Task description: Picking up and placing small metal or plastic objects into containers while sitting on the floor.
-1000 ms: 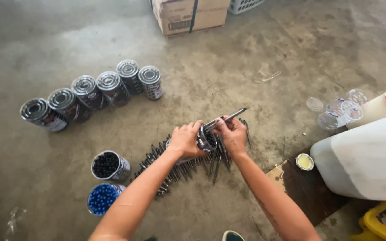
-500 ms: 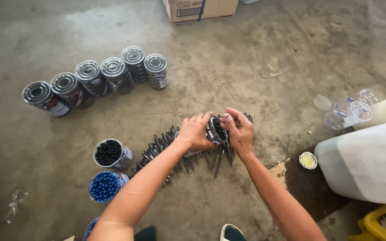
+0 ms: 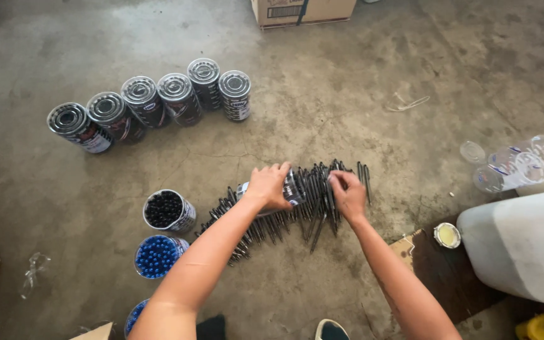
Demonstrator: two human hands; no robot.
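Note:
A long heap of black pens [image 3: 313, 201] lies on the concrete floor. My left hand [image 3: 269, 186] grips a labelled cylindrical tub [image 3: 293, 189] that lies on its side on top of the heap. Just to its right, my right hand [image 3: 349, 195] has its fingers curled around a few pens at the heap's right part. Several closed round tubs [image 3: 176, 93] with metal-look lids stand in a curved row beyond. Near my left arm stand an open tub of black-capped pens [image 3: 165, 210] and an open tub of blue-capped pens [image 3: 157, 256].
A cardboard box [image 3: 303, 9] sits at the far edge. A large white plastic canister [image 3: 524, 245], clear lids [image 3: 505, 165] and a small yellow cap [image 3: 447, 235] are at the right. Another blue tub [image 3: 135, 315] and a shoe tip [image 3: 332, 328] are near me.
My hands, which held a bundle of pens together, have come down and apart. The left one now lies over the tub and more pens lie spread on the heap.

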